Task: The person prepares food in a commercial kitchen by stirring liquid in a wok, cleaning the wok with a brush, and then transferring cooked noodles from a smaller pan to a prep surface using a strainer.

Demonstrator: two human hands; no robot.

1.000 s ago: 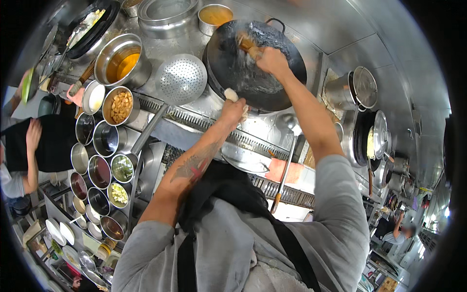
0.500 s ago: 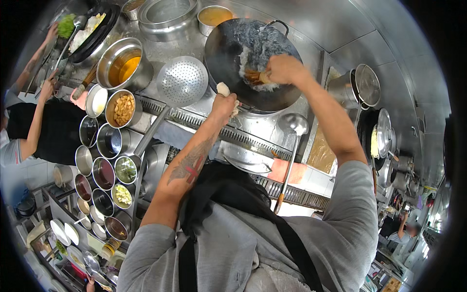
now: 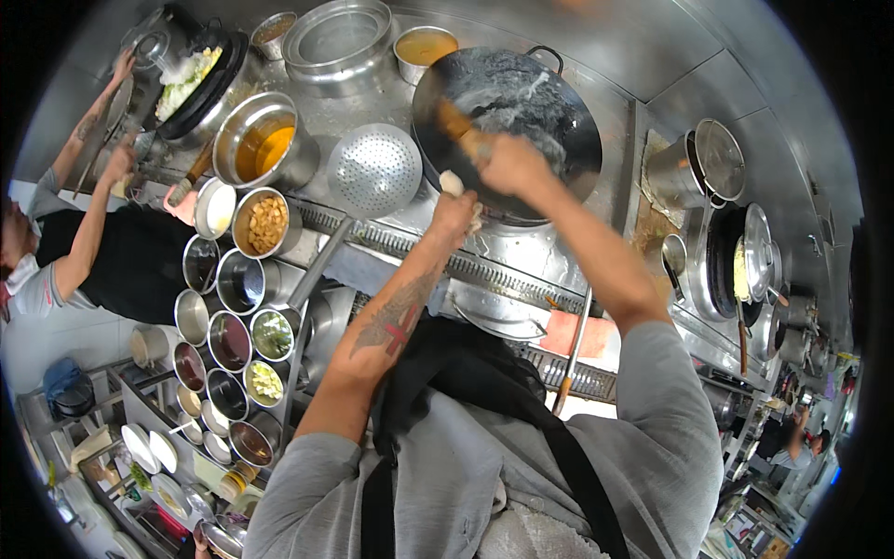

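A dark round wok point(image 3: 582, 140) with foamy water swirling inside stands on the range before me. My right hand point(image 3: 514, 168) reaches over it, closed on a wok brush point(image 3: 456, 121) whose bristles are smeared by motion at the wok's left side. At the near left rim, my left hand point(image 3: 456, 212) is closed around a pale cloth point(image 3: 452, 183); the cloth hides most of whatever lies under it, seemingly the wok's near handle. A perforated strainer point(image 3: 374, 170) rests left of the wok. Below my right forearm shows a ladle's handle point(image 3: 574, 349), its bowl hidden.
To the left stand a pot of amber liquid point(image 3: 270, 140), a pot of browned chunks point(image 3: 264, 224) and several seasoning pots point(image 3: 244, 281). Another person point(image 3: 93, 252) works at a wok on the far left. Lidded pots point(image 3: 745, 252) line the right. A pink cloth point(image 3: 582, 334) lies near me.
My right hand has swept the brush from the wok's near middle toward its left side. My left hand keeps its grip at the rim. The whole view has shifted slightly.
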